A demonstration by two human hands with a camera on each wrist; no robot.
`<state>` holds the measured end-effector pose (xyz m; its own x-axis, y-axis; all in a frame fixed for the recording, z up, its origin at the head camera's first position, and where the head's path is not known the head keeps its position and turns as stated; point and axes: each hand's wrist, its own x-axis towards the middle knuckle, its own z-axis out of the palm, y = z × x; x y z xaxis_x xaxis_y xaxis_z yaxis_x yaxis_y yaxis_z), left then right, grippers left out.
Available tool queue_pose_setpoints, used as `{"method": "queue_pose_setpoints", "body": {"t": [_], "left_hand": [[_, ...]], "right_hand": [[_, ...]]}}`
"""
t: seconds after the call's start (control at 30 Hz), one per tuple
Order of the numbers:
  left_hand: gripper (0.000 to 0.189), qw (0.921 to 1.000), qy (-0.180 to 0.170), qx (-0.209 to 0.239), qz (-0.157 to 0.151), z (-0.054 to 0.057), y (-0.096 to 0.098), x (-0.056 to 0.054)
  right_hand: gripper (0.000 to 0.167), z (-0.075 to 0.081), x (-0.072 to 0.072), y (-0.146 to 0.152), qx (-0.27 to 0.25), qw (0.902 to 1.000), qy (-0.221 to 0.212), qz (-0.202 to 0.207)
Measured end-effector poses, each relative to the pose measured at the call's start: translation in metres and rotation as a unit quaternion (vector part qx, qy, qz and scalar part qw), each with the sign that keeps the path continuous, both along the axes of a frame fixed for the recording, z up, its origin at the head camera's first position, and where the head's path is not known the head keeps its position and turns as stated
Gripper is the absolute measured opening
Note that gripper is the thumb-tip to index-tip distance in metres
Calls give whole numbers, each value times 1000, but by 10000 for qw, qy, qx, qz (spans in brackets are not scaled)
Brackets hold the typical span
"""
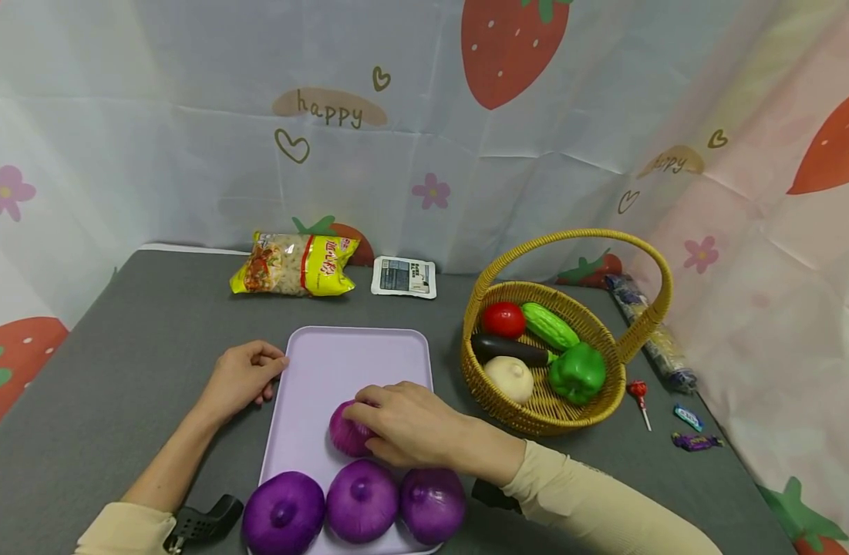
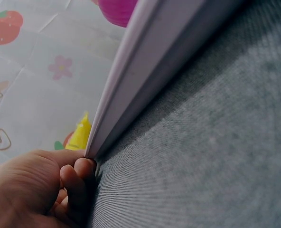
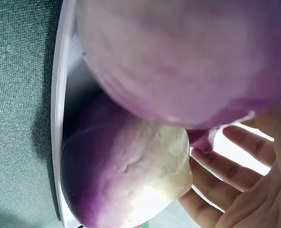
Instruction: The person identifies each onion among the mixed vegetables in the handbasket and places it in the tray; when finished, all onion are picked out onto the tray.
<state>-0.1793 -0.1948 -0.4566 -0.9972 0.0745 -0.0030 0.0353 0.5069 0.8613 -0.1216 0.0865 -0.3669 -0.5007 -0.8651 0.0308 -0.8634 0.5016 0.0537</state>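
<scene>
A pale lilac tray (image 1: 355,351) lies on the grey tabletop. At its left edge, the thumb and forefinger of my left hand (image 1: 247,378) pinch the rim, seen close up in the left wrist view. My right hand (image 1: 413,424) reaches across the tray, its fingers curled over a magenta onion (image 1: 348,430) and partly covering it. Three bigger purple onions stand in a row along the near end: a left one (image 1: 284,512), a middle one (image 1: 362,501) and a right one (image 1: 432,505). Two of these block much of the right wrist view, with my fingers (image 3: 235,173) behind them.
Right of the tray stands a wicker basket (image 1: 535,424) holding a tomato, cucumber, eggplant, green pepper and white onion. A yellow food bag (image 1: 292,266) and a white packet (image 1: 404,277) lie at the back. A lollipop (image 1: 638,391), wrapped candies (image 1: 696,442) and a long package (image 1: 649,331) lie far right.
</scene>
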Motion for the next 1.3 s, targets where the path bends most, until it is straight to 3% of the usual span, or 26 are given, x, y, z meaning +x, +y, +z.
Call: {"method": "queue_pose_setpoints", "body": {"t": [0.47,0.73,1.03,1.3], "left_hand": [[26,10000,-51,-53,46,1,-1,3],[27,10000,-73,-18,41,2,-2,3],[26,10000,-66,-25,19,2,-1,2],[26,10000,-56,-3,2,1,0,1]], "right_hand": [[37,4,2,4,-98,9999,9,-62],[33,15,-5,34,-1227,9912,443,-204],[25,27,-21,103,-1996,9630,706,-1670],[43,13,-29,155,-1573,9480,135,-2764]]}}
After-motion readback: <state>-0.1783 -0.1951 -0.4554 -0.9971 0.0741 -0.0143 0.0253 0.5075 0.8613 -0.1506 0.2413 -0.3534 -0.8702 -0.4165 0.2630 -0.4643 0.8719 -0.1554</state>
